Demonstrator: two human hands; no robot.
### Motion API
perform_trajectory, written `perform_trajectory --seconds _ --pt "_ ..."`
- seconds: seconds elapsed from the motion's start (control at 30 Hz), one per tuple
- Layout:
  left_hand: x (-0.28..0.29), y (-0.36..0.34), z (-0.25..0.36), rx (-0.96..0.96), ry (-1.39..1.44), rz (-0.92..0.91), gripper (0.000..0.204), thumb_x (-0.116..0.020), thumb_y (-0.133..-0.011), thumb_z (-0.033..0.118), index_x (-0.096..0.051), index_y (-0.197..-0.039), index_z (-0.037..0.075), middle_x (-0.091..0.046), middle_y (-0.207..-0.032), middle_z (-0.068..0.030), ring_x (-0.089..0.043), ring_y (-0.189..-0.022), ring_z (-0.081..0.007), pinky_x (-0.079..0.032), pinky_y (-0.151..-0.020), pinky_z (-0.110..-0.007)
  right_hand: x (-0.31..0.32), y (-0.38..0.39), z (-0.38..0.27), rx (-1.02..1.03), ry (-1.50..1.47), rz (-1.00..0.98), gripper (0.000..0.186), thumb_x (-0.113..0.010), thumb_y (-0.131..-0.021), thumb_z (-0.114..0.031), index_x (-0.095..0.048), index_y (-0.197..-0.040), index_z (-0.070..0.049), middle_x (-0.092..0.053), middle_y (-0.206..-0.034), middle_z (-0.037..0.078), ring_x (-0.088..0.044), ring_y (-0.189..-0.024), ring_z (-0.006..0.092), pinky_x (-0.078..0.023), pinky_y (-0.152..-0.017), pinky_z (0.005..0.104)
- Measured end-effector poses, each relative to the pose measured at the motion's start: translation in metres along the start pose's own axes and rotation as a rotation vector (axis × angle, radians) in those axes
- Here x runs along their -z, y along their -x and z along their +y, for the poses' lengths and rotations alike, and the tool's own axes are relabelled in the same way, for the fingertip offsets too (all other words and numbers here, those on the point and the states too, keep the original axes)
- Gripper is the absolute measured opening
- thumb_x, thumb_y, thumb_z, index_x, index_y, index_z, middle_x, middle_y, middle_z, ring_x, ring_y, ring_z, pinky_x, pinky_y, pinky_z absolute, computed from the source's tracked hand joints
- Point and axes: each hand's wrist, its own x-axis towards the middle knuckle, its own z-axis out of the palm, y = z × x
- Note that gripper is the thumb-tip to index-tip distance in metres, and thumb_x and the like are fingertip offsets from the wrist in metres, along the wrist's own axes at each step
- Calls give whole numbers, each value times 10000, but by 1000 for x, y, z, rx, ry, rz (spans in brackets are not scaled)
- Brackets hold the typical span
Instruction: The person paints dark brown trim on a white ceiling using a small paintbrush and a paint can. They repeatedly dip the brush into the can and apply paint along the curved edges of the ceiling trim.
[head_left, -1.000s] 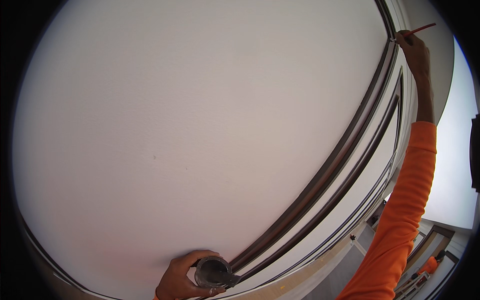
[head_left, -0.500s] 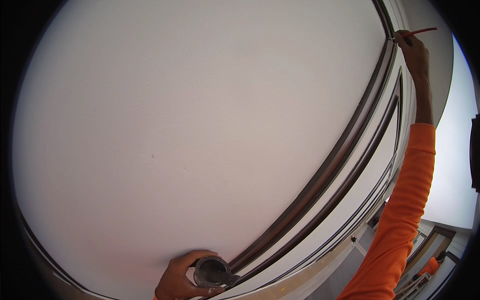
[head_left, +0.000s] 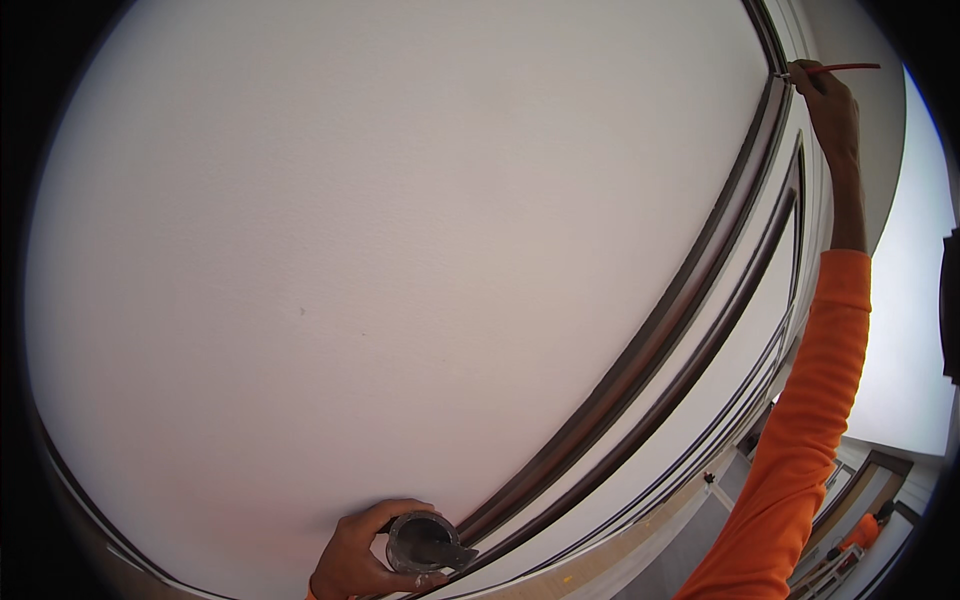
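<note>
At the lower middle, my left hand (head_left: 350,555) is wrapped round a small cup (head_left: 395,550) with dark paint inside and a dark smear on its lip. My right hand (head_left: 832,110) reaches to the upper right and pinches a slim paintbrush with a red handle (head_left: 850,67). The brush tip meets the dark brown wall moulding (head_left: 640,365) near its upper corner; the bristles are too small to make out well. A broad pale wall panel (head_left: 400,220) lies inside the moulding.
A second dark moulding strip (head_left: 690,365) runs alongside the first, with more framed panels beyond. At the lower right are a grey floor (head_left: 655,555), a door frame (head_left: 860,500), and another person in orange (head_left: 862,532) beside a ladder (head_left: 830,577). A bright pale surface (head_left: 905,300) fills the right side.
The red handle has tilted closer to level and its free end has moved slightly right and down. My left hand and the cup stay almost where they were.
</note>
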Motion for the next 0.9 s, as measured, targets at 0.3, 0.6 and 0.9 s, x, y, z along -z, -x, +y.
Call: perform_trajectory --seconds 0.3,0.6,0.9 --pt "10 -5 -24 -231 -46 -88 897 -960 -673 356 -546 -1402 37 -696 -1199 -143 -680 -1101 -252 -532 -955 -375 -8 10 3 -51 -225 204 409 -729 -922 -434 -776 -1180 -120 -775 -1098 69 -689 -1070 165 -467 -1022 307" --pt "11 3 -14 -216 -9 -114 886 -952 -680 322 -540 -1410 33 -691 -1212 -146 -675 -1123 -259 -532 -972 -382 -15 13 -15 19 -373 287 313 -726 -963 -302 -766 -1197 -97 -774 -1119 56 -697 -1092 140 -490 -1020 280" --pt "10 -1 -12 -166 -30 -96 870 -946 -685 310 -543 -1403 28 -692 -1208 -142 -674 -1121 -258 -525 -981 -388 -25 6 -8 78 -173 352 337 -734 -932 -405 -783 -1175 -176 -777 -1111 69 -710 -1087 174 -505 -1003 322"
